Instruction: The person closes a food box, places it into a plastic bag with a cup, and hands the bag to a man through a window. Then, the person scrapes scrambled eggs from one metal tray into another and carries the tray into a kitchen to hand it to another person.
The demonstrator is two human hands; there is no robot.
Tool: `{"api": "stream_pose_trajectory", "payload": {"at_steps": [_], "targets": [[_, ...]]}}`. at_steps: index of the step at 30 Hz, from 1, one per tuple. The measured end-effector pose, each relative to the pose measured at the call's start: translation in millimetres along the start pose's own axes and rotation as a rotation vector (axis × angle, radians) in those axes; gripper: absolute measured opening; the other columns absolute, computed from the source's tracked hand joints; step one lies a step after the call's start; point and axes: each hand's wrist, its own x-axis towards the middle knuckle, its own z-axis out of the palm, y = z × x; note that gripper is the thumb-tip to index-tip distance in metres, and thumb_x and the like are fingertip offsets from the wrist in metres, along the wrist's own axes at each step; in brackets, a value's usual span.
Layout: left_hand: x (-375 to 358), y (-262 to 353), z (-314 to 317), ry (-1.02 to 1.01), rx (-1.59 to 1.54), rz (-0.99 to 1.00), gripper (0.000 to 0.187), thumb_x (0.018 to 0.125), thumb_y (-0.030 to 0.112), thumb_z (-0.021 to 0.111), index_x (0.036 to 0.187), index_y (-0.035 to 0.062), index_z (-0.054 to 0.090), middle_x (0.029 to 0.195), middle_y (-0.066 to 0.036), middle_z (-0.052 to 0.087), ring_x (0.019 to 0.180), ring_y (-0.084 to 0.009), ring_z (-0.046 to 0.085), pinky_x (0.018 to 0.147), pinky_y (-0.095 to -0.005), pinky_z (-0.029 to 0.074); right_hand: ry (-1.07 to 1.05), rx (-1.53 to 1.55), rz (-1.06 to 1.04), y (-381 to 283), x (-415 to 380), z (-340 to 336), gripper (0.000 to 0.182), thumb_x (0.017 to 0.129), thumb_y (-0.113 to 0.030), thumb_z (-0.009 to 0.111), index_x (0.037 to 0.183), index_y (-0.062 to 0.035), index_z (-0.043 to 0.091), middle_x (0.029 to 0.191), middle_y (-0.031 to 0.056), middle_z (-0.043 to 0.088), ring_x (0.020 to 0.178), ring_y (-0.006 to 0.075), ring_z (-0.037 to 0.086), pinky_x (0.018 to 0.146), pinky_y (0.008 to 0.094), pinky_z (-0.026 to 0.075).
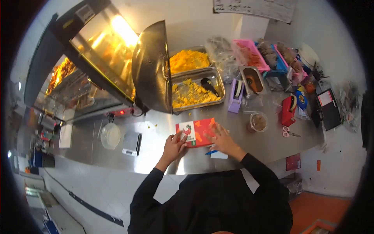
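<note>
A flat red cardboard box (200,135) with a white printed panel lies on the steel counter in front of me. My left hand (173,147) rests on its left side, fingers stretched out over the white panel. On the right side of the box, my right hand (223,140) lies with its fingers spread across the lid and edge. Just below the right hand are a blue pen (210,152) and a white paper pad (221,155), partly covered by that hand.
Metal trays of yellow food (194,93) stand behind the box, beside a lit glass display case (105,50). Rightward are a purple tape dispenser (235,97), a lidded cup (257,121), a red tape dispenser (287,111) and scissors (290,132). A small scale (132,143) sits left.
</note>
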Motion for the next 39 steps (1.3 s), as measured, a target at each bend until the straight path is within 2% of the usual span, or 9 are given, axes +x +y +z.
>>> {"api": "stream_pose_trajectory", "payload": {"at_steps": [3,8,11,17,20,24,31,35,39], "targets": [[43,16,1,-0.180,0.075,-0.179,0.021,0.075,0.022,0.052,0.083,0.0035,0.059,0.095,-0.013,0.049,0.083,-0.0282,0.050,0.073,-0.0354,0.040,0.135,-0.016,-0.108,0,-9,29,0.042,0.068,-0.024,0.056,0.109,-0.0191,0.048,0.119,0.0080,0.041,0.110,0.0374,0.034,0.087,0.0460,0.031],[179,71,64,0.094,-0.935,-0.105,0.022,0.077,0.021,0.052,0.086,0.0018,0.058,0.075,-0.014,0.053,0.068,-0.0263,0.055,0.059,-0.0358,0.045,0.378,0.157,-0.017,-4,-19,70,0.023,0.066,-0.020,0.058,0.089,-0.0164,0.059,0.107,0.0041,0.050,0.109,0.0363,0.036,0.089,0.0487,0.028],[244,76,115,-0.213,-1.003,-0.308,0.022,0.077,0.019,0.052,0.089,0.0009,0.056,0.074,-0.011,0.056,0.063,-0.0194,0.056,0.056,-0.0319,0.047,0.364,0.258,0.027,-11,-16,53,0.019,0.064,-0.018,0.060,0.083,-0.0136,0.058,0.097,0.0040,0.054,0.110,0.0350,0.035,0.089,0.0497,0.026],[232,88,116,-0.275,-1.820,-0.559,0.017,0.076,0.015,0.051,0.077,0.0011,0.061,0.074,-0.007,0.059,0.074,-0.0177,0.056,0.066,-0.0349,0.044,0.397,0.322,0.016,-10,-21,58,0.026,0.062,-0.018,0.061,0.087,-0.0131,0.056,0.100,0.0072,0.050,0.108,0.0319,0.035,0.086,0.0498,0.027],[212,86,162,0.188,-0.984,-0.124,0.018,0.075,0.014,0.050,0.070,0.0020,0.062,0.067,-0.012,0.059,0.078,-0.0202,0.057,0.067,-0.0317,0.043,0.409,0.348,0.097,-7,-19,69,0.027,0.065,-0.018,0.058,0.091,-0.0107,0.055,0.101,0.0099,0.049,0.107,0.0301,0.037,0.086,0.0473,0.028],[204,94,143,0.045,-0.574,-0.416,0.021,0.072,0.018,0.052,0.066,-0.0013,0.060,0.061,-0.020,0.055,0.066,-0.0232,0.059,0.058,-0.0309,0.044,0.370,0.310,0.100,-3,-21,76,0.027,0.069,-0.019,0.052,0.094,-0.0079,0.054,0.104,0.0113,0.048,0.104,0.0285,0.039,0.085,0.0445,0.028],[86,84,29,0.171,-1.164,-0.500,0.028,0.077,0.014,0.054,0.101,0.0017,0.047,0.058,-0.002,0.051,0.050,-0.0077,0.048,0.043,-0.0200,0.038,0.416,0.327,0.085,-8,-17,69,0.025,0.066,-0.020,0.060,0.090,-0.0133,0.058,0.103,0.0058,0.053,0.107,0.0308,0.039,0.085,0.0440,0.027],[9,82,44,0.524,-1.268,-0.990,0.053,0.076,0.012,0.056,0.118,0.0060,0.023,0.056,-0.003,0.050,0.050,-0.0082,0.049,0.040,-0.0184,0.036,0.413,0.312,0.088,-13,-9,51,0.023,0.063,-0.020,0.063,0.086,-0.0164,0.061,0.108,0.0019,0.052,0.110,0.0298,0.037,0.085,0.0417,0.028],[4,90,74,0.700,-1.371,-0.931,0.050,0.081,0.010,0.049,0.121,0.0122,0.019,0.061,-0.004,0.051,0.048,-0.0081,0.050,0.035,-0.0176,0.034,0.382,0.330,0.104,-16,-9,48,0.021,0.063,-0.019,0.064,0.084,-0.0151,0.061,0.108,0.0025,0.052,0.110,0.0297,0.037,0.086,0.0412,0.027]]}}
